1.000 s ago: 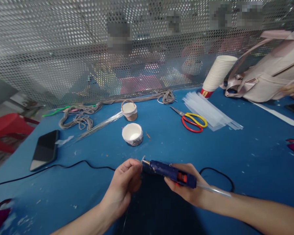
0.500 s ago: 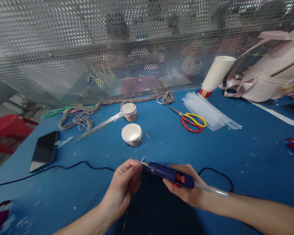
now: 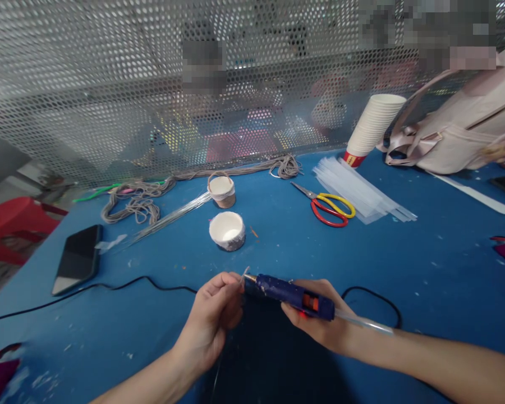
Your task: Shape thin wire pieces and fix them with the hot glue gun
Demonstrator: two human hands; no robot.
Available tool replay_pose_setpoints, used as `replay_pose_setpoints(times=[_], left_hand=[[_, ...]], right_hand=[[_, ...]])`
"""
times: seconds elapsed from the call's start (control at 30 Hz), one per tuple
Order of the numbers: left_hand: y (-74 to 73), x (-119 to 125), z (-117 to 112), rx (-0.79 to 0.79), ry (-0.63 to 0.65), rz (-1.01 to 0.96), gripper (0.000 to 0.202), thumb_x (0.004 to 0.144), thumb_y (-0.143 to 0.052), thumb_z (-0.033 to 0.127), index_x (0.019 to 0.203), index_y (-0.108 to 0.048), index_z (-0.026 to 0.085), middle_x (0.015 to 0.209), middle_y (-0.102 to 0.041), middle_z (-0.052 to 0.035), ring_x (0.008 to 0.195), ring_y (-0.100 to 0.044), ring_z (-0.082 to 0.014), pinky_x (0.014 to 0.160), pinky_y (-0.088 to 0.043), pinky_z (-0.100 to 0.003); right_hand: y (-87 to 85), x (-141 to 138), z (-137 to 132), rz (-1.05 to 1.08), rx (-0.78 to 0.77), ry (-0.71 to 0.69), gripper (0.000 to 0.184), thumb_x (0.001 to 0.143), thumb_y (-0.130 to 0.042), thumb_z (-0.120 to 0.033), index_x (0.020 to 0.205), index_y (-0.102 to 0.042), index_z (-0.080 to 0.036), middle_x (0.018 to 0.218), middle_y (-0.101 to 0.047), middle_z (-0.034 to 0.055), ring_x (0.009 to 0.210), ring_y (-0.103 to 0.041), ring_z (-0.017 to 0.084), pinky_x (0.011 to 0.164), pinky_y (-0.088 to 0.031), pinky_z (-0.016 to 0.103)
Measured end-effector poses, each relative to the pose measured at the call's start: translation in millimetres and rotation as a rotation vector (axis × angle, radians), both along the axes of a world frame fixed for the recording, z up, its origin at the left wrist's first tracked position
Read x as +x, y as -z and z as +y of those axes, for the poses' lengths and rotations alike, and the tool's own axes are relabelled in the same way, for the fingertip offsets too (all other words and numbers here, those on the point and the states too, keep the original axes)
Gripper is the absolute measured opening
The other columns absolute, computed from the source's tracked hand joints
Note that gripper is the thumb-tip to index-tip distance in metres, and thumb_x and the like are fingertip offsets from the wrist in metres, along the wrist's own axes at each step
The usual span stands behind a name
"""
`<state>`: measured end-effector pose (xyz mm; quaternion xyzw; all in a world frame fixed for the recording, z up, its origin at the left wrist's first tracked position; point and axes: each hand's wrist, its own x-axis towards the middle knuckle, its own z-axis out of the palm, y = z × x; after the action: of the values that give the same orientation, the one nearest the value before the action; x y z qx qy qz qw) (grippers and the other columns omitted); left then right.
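My right hand (image 3: 320,322) grips a blue hot glue gun (image 3: 290,294) with a clear glue stick (image 3: 364,322) poking out of its back; the nozzle points left. My left hand (image 3: 212,317) is closed in a pinch right at the nozzle tip, holding a small pale thin piece (image 3: 244,275) that I cannot make out. Both hands hover low over the blue table (image 3: 425,269), near its front edge. A short white cup (image 3: 227,230) sits just beyond the hands, and a second small cup with a cord handle (image 3: 221,189) stands behind it.
The gun's black cable (image 3: 109,286) runs left across the table. A phone (image 3: 76,258) lies at the left, grey cord (image 3: 134,205) and thin wires (image 3: 168,216) behind. Scissors (image 3: 330,210), clear glue sticks (image 3: 359,193), stacked paper cups (image 3: 372,129) and a pink bag (image 3: 467,132) sit at right. A perforated metal screen (image 3: 109,84) closes the back.
Hardly anything has moved: the glue gun shifted slightly, its nozzle staying against my left fingertips. Both hands keep the same grips.
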<state>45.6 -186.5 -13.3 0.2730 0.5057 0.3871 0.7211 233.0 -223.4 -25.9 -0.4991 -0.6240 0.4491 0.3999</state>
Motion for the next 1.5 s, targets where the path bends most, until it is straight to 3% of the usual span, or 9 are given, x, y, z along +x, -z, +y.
replay_pose_setpoints(times=[0.57,0.77,0.9,1.07,1.23,1.37,1.5], left_hand=[[3.6,-2.4,-1.2,0.013,0.009,-0.019,0.022,0.063,-0.074,0.030,0.059,-0.057,0.017,0.043,-0.026,0.0113,0.038,-0.013,-0.0019,0.037,-0.015,-0.016],[0.9,-1.2,-1.3,0.027,0.000,-0.031,0.023,0.062,-0.075,0.028,0.056,-0.056,0.015,0.047,-0.035,0.0095,0.036,-0.015,-0.0001,0.037,-0.014,-0.016],[0.4,-0.9,-1.1,0.033,-0.002,-0.059,0.023,0.062,-0.075,0.030,0.058,-0.058,0.015,0.052,-0.042,0.0080,0.036,-0.017,0.0004,0.037,-0.014,-0.017],[1.6,-0.9,-0.4,0.027,0.004,-0.062,0.023,0.062,-0.075,0.028,0.057,-0.058,0.015,0.049,-0.038,0.0091,0.037,-0.016,0.0002,0.037,-0.015,-0.016],[1.6,-1.4,-0.7,0.034,0.015,-0.060,0.022,0.064,-0.074,0.029,0.059,-0.058,0.015,0.051,-0.040,0.0085,0.036,-0.016,0.0003,0.036,-0.015,-0.016],[2.8,-2.2,-0.5,0.029,0.007,-0.062,0.022,0.064,-0.074,0.028,0.058,-0.057,0.015,0.050,-0.038,0.0090,0.036,-0.017,0.0002,0.036,-0.017,-0.016],[3.6,-2.3,-0.4,0.035,0.022,-0.071,0.020,0.066,-0.073,0.029,0.060,-0.059,0.015,0.049,-0.038,0.0090,0.036,-0.017,0.0001,0.036,-0.016,-0.016]], right_hand=[[7.3,-0.6,-1.4,-0.053,0.039,0.009,0.026,0.073,-0.055,-0.020,0.053,-0.039,-0.018,0.050,-0.036,-0.0063,0.047,-0.028,0.006,0.044,-0.026,0.021],[1.2,-3.0,-0.9,-0.025,0.061,0.008,0.028,0.073,-0.052,-0.020,0.052,-0.033,-0.020,0.049,-0.032,-0.0063,0.047,-0.027,0.007,0.043,-0.025,0.021],[1.4,-2.3,-0.5,-0.050,-0.014,0.022,0.028,0.072,-0.054,-0.020,0.053,-0.033,-0.020,0.050,-0.030,-0.0067,0.047,-0.025,0.007,0.043,-0.025,0.021],[-2.4,-2.0,0.0,-0.007,0.046,-0.034,0.028,0.071,-0.052,-0.018,0.052,-0.031,-0.020,0.049,-0.031,-0.0069,0.047,-0.026,0.007,0.044,-0.025,0.021],[-0.8,-1.5,0.2,-0.027,-0.013,-0.001,0.028,0.073,-0.053,-0.021,0.053,-0.033,-0.020,0.049,-0.031,-0.0069,0.047,-0.026,0.007,0.043,-0.024,0.021],[-0.5,-2.4,-0.6,-0.025,0.053,-0.035,0.027,0.072,-0.053,-0.019,0.053,-0.034,-0.019,0.049,-0.033,-0.0068,0.045,-0.027,0.006,0.044,-0.025,0.021],[-0.9,-2.7,-0.5,-0.022,0.023,-0.003,0.029,0.072,-0.054,-0.019,0.053,-0.033,-0.020,0.049,-0.031,-0.0070,0.046,-0.027,0.006,0.043,-0.024,0.021]])
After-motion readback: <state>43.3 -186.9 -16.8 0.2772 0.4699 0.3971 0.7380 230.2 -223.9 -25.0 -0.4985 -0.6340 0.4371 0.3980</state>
